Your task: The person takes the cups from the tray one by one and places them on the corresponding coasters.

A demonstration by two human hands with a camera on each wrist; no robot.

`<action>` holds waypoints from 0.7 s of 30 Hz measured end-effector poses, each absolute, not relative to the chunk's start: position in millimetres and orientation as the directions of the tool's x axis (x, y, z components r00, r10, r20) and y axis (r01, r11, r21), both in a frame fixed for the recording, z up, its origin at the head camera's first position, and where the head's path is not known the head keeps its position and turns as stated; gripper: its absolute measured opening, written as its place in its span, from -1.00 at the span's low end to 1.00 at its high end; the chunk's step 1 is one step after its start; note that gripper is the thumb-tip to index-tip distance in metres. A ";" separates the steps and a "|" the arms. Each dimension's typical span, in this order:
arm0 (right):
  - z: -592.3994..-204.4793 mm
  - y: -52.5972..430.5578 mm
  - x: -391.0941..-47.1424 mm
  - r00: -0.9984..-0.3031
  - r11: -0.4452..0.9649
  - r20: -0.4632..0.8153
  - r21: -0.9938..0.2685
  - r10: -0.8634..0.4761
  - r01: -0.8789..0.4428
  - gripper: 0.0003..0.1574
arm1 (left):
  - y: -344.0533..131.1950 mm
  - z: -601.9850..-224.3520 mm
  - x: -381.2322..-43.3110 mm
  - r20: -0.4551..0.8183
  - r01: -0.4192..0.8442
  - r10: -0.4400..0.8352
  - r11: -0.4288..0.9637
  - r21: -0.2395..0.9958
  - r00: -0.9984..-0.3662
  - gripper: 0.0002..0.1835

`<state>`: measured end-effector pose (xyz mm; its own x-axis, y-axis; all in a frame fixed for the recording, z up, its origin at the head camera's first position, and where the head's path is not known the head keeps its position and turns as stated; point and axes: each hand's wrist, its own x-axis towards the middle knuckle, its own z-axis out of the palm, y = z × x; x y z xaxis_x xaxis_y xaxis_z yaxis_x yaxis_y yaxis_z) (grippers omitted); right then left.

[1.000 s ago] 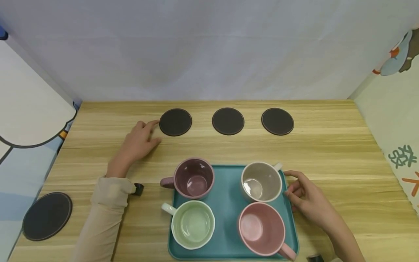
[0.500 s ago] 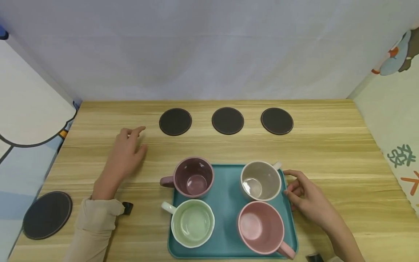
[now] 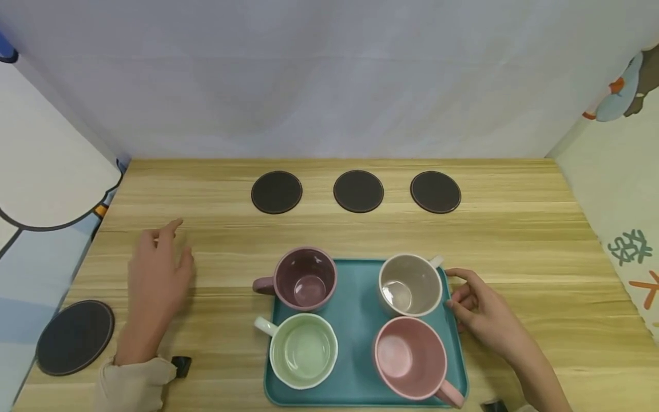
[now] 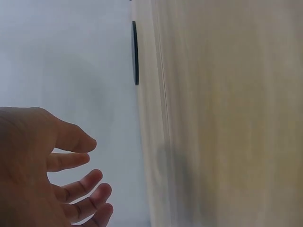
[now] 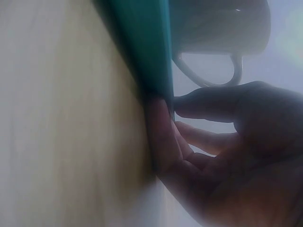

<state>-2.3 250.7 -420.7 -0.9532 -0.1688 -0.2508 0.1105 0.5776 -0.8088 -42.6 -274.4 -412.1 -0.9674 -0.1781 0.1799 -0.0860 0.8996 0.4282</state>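
Note:
My left hand [image 3: 158, 280] is over the left part of the table, its fingers loosely bent and holding nothing. In the left wrist view the same hand [image 4: 52, 170] has its thumb and fingers apart. My right hand [image 3: 484, 312] holds the right edge of a teal tray [image 3: 355, 343]. Its thumb and fingers meet the rim in the right wrist view. On the tray stand a purple mug [image 3: 309, 283], a light green cup [image 3: 305, 350], a cream mug [image 3: 412, 286] and a pink mug [image 3: 411, 359]. The cream mug is nearest the right hand.
Three black round coasters lie in a row along the back: left coaster [image 3: 277, 192], middle coaster [image 3: 358, 191], right coaster [image 3: 436, 192]. Another black coaster [image 3: 75, 337] lies at the table's left edge. A pale cloth wall [image 3: 334, 86] rises behind the wooden table [image 3: 535, 229].
My left hand has drawn back from the left coaster of the back row, moving left and toward me. The right hand, tray and mugs have stayed in place.

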 end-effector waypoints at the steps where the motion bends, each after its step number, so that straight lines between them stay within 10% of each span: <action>1: -420.8 250.5 -2.3 -0.953 0.577 -0.250 -0.809 -0.169 0.110 -0.27 | -276.3 -411.6 -38.6 0.170 -0.107 -0.197 0.895 0.432 -0.965 -0.43; 21: -420.9 249.7 -1.1 -0.953 0.593 -0.250 -0.799 -0.173 0.102 -0.29 | -322.4 -400.5 6.3 -0.044 -0.466 -0.493 0.784 0.410 -0.869 -0.31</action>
